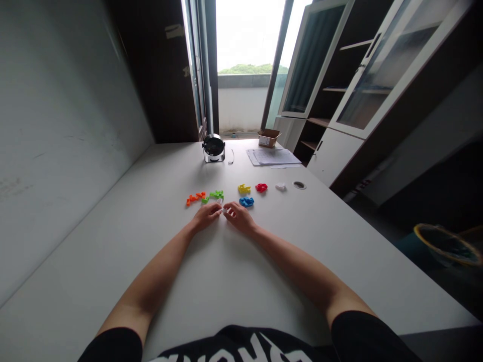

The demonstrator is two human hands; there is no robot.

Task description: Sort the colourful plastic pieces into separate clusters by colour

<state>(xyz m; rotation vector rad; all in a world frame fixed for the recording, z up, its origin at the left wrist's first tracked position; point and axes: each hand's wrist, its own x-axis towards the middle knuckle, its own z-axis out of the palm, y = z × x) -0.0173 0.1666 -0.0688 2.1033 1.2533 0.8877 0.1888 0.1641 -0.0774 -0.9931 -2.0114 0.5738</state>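
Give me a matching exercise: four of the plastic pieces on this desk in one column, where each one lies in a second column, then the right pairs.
Pieces:
1. Orange plastic piece
2. Blue plastic piece
3. Red plastic piece
4. White plastic piece

Places:
A. Beside the round desk grommet
B. Just beyond the right hand
C. Between the yellow plastic piece and the white one
D. At the far left of the row, beyond the left hand

Pairs: 1-D, 2-B, 3-C, 4-A

Small white piece (pixel 225 211) at fingertips of left hand (pixel 206 217) and right hand (pixel 240 219), mostly hidden, shape too small to tell. Print on papers (pixel 272 157), upper middle, unreadable. Lettering on black shirt (pixel 241 349) cut off by bottom edge. Yellow-rimmed bin (pixel 447 245), right edge, dim, partly cut off.
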